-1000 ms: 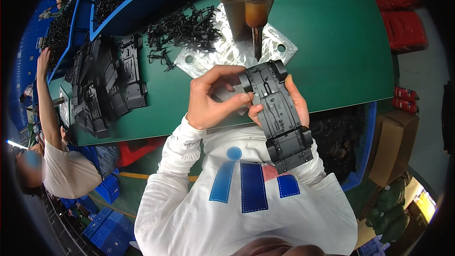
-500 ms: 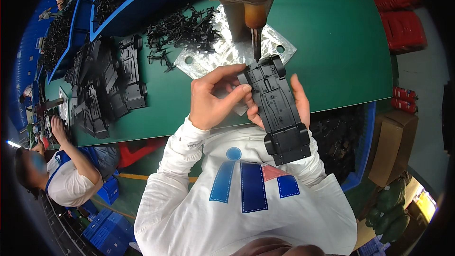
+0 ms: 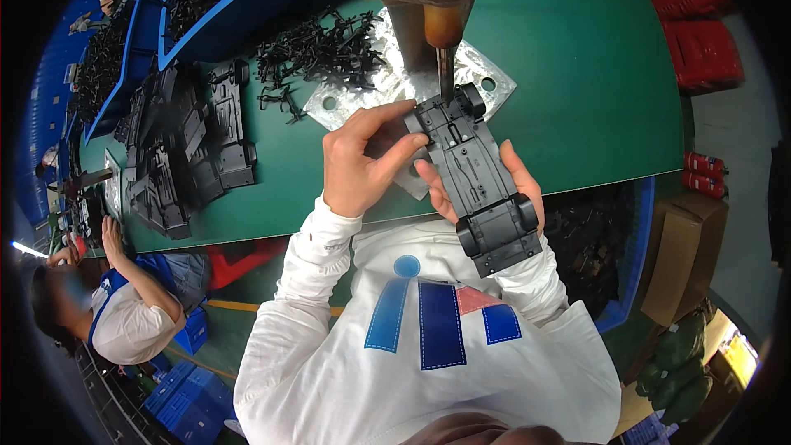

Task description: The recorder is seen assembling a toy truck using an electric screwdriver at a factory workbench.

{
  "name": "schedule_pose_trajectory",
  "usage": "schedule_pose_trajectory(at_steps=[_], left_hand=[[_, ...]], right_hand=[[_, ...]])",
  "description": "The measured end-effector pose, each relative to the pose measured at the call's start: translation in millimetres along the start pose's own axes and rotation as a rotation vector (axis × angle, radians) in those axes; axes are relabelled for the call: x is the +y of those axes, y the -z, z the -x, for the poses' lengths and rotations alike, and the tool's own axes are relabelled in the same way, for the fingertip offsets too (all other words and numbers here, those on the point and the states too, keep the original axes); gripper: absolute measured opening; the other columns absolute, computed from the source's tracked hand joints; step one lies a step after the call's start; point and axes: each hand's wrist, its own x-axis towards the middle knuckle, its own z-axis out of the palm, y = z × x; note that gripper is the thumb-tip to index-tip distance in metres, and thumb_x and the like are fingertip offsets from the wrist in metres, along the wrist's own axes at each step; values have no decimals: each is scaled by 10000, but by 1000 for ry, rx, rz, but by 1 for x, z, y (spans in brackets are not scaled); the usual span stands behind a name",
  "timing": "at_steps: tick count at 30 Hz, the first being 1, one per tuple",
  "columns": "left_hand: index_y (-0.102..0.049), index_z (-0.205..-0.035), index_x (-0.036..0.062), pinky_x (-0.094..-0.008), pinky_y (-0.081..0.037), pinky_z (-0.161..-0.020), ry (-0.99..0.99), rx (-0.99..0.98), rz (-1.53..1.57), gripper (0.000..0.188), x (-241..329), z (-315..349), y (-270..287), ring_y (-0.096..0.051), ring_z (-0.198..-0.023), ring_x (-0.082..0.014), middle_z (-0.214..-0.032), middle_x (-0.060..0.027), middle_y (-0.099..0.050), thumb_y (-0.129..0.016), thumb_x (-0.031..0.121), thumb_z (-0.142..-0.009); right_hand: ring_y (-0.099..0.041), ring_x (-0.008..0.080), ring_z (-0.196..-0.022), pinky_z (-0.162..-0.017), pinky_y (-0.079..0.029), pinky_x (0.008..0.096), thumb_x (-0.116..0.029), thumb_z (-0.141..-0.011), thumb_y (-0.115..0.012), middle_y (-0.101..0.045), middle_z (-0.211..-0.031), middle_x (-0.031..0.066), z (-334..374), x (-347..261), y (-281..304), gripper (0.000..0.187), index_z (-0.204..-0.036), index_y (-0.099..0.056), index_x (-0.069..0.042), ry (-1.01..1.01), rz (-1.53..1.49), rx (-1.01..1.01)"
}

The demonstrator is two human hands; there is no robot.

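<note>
A black plastic toy-car chassis point(image 3: 476, 177) lies slanted across my right hand point(image 3: 521, 177), which cradles it from beneath. The thumb shows along its right edge and fingertips at its left. My left hand point(image 3: 362, 156) is closed at the chassis's far left corner, thumb and forefinger against the wheel arch; its other fingers are mostly hidden. Straight above the far end comes down a metal-tipped tool point(image 3: 446, 74) with an orange-brown handle. Its tip meets or overlaps the chassis between the far wheel arches; actual contact I cannot tell.
Several black chassis point(image 3: 231, 128) lie left on the green table point(image 3: 589, 99). Small black parts point(image 3: 317, 49) are heaped beside a foil-covered plate point(image 3: 329, 119). Blue bins point(image 3: 239, 12) of black parts stand behind. A co-worker point(image 3: 136, 313) sits left; a cardboard box point(image 3: 685, 259) stands right.
The chassis has moved slightly away from me and left, bringing its far end under the tool's tip. My left hand shifted a little left with it. The co-worker's hand has moved lower.
</note>
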Motion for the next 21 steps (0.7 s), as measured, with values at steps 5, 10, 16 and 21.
schedule_pose_trajectory(at_steps=[5, 10, 16, 21], left_hand=[[-734, -1129, 27, -285, -543, -708, -44, -4, 7, 368, 2, 0, 5, -700, -765, -187, -906, -121, -727, -806, 95, -775], [-720, -1169, 24, -268, -534, -722, -30, 1, 89, 396, -7, -1, 6, -669, -758, -153, -921, -103, -722, -784, 60, -781], [-717, -1175, 19, -256, -525, -699, -42, 17, 129, 396, -9, -4, 4, -652, -736, -133, -957, -83, -716, -779, 37, -783], [-719, -1154, 18, -257, -529, -708, 7, 37, 162, 371, -10, -2, 2, -667, -745, -128, -898, -75, -719, -781, 35, -789]], right_hand=[[-460, 448, -1352, -1026, -499, 548, -516, -1060, -347, -457, -1446, 285, -3, 3, -4, 665, -1479, -395, -2, 3, -17, -13], [-448, 437, -1368, -1042, -487, 546, -513, -1059, -351, -448, -1460, 280, -4, 5, -6, 664, -1491, -385, -9, 0, -13, -27], [-408, 430, -1401, -1043, -482, 547, -504, -1064, -343, -428, -1489, 269, -7, 6, -6, 666, -1503, -366, -4, -19, -55, -10], [-380, 439, -1417, -1019, -494, 571, -480, -1074, -328, -407, -1520, 238, -9, 10, -5, 578, -1521, -377, -116, 33, 10, -71]])
